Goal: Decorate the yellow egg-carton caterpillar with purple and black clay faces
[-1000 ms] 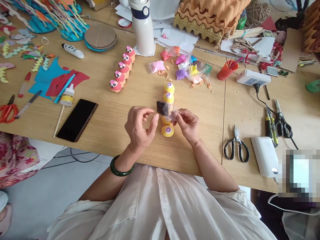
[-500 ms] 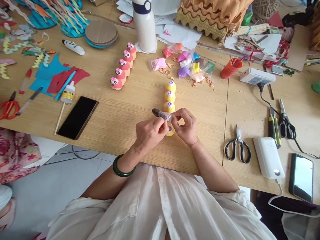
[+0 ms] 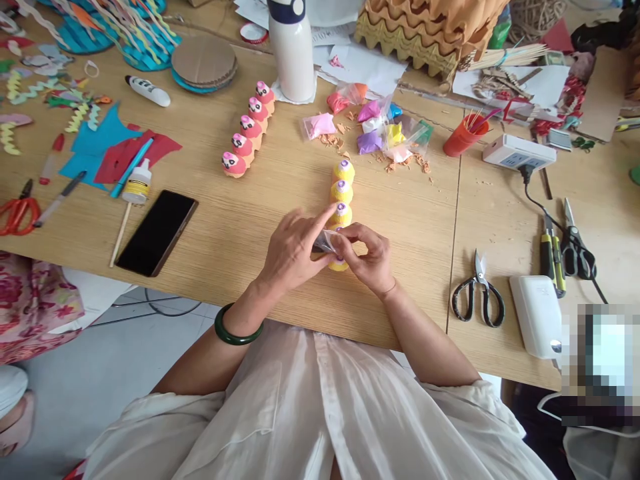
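A small clear plastic bag (image 3: 327, 241) with something dark in it is pinched between the thumb and fingers of my right hand (image 3: 369, 257). My left hand (image 3: 293, 250) is beside the bag, its fingers spread and its index finger stretched forward; its thumb lies close under the bag, and whether it touches cannot be made out. Beneath both hands runs a row of yellow egg-carton cups (image 3: 342, 192) with purple and white rings on top. The near cups are partly hidden by my fingers and the bag.
Pink egg-carton cups with faces (image 3: 243, 143) stand left of centre. Bags of coloured clay (image 3: 370, 140) lie beyond the yellow row, near a white bottle (image 3: 291, 60). A phone (image 3: 157, 233) lies at left; scissors (image 3: 479, 293) and a white power bank (image 3: 536, 317) are at right.
My left hand has opened from a closed grip at the bag, and its fingers have spread forward. My right hand keeps its pinch on the bag, whose dark part is now mostly covered.
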Motion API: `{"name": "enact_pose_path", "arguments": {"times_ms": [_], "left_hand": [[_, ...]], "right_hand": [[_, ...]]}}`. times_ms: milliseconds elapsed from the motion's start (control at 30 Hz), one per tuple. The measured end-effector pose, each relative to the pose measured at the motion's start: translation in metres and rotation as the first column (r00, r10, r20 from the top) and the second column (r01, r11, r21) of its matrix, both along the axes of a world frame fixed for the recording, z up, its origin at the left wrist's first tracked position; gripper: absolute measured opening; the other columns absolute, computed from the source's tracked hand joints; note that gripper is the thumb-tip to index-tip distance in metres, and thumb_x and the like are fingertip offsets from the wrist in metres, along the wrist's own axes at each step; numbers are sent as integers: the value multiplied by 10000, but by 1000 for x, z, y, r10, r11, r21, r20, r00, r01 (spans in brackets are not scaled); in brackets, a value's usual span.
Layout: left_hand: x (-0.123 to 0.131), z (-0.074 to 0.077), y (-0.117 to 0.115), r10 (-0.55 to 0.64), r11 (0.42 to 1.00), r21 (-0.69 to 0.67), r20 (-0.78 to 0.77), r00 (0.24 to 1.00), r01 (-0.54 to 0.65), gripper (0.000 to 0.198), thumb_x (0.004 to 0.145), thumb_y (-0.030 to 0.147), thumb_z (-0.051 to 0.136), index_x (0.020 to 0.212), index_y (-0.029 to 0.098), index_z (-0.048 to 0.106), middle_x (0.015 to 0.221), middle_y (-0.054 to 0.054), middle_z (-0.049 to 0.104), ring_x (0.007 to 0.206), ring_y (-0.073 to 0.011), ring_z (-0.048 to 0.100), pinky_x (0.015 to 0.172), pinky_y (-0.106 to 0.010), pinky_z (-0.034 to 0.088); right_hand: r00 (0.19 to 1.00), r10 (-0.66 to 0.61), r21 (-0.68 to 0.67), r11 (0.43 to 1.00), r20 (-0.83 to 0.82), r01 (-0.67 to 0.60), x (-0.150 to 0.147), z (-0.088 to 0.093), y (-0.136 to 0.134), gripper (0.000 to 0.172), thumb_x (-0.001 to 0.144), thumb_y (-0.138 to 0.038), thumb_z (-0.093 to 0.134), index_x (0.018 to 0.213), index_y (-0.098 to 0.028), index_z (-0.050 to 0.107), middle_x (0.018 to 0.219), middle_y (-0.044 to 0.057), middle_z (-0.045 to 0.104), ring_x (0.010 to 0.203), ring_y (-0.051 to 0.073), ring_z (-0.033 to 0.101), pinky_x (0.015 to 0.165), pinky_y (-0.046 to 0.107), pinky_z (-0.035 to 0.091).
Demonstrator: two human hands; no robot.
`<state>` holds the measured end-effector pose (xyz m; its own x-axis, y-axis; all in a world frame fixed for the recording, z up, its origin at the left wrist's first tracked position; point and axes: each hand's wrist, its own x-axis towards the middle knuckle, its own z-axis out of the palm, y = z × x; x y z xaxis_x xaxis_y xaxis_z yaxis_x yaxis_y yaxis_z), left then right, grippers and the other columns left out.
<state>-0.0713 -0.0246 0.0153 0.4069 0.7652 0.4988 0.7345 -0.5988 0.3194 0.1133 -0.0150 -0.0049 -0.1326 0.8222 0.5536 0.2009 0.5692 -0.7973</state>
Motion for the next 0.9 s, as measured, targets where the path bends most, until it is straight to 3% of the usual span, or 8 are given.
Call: {"name": "enact_pose_path", "arguments": {"times_ms": [33,100,167,267,333,500,667,900], "left_hand": [[0,-1,0,11,1000,-6,-15,1000,-11,584,998,353,696,1536,193,535,1137,-83,817,996,-254,785,1000,-396,580],[1,-3,-2,34,999,-14,-39,999,-35,416,1008,348,695,1393,195,654,1137,-76,827,922,-225,795,773,-316,573],[3,-3,-3,64,998,-1,-51,997,-64,352,1002,346,701,1321,195,694,1136,-63,835,907,-213,804,703,-296,547],[3,-1,-1,84,996,40,-39,996,-83,368,990,308,692,1336,181,684,1151,-63,837,898,-209,810,679,-293,543],[3,0,1,91,995,51,-42,995,-89,415,976,266,687,1380,172,665,1132,-67,836,880,-210,809,676,-293,544],[0,2,2,87,995,-34,-86,992,-90,623,921,166,663,1535,208,566,1194,-74,822,965,-222,810,741,-284,569],[-1,4,3,89,979,-179,-70,994,-101,709,903,152,669,1588,216,496,1335,-82,780,1091,-226,795,825,-267,591],[-8,0,7,-7,974,-226,-6,1000,6,879,868,161,719,1655,127,329,1190,-89,810,1012,-231,803,781,-263,586]], "right_hand": [[1000,-20,-2,1000,10,20,1,0,1,128,1009,-231,671,883,-209,686,747,-13,743,623,103,678,622,234,585],[998,-58,-15,998,31,58,4,0,3,158,1016,-254,649,864,-217,666,744,-9,730,632,113,670,631,255,591],[997,-67,-33,997,24,68,6,0,5,101,1012,-274,652,922,-228,659,848,14,750,723,135,701,646,272,605],[999,-13,35,999,29,12,10,0,8,22,1004,-240,644,1010,-247,664,1147,78,756,1054,208,743,842,377,665],[994,35,123,991,99,-47,11,-1,11,110,1007,-198,604,1006,-252,700,1325,103,719,1247,263,694,992,483,647],[965,150,133,974,213,-181,14,-10,17,301,1044,-214,541,1209,-300,777,1670,55,517,1481,308,537,983,475,671],[943,257,86,956,209,-280,14,-15,19,302,1063,-300,574,1280,-353,778,1804,-32,327,1605,294,423,1095,468,643],[922,340,89,928,186,-361,12,-13,16,350,1035,-242,648,1340,-381,746,1861,-55,174,1709,280,263,1209,477,570]]}}
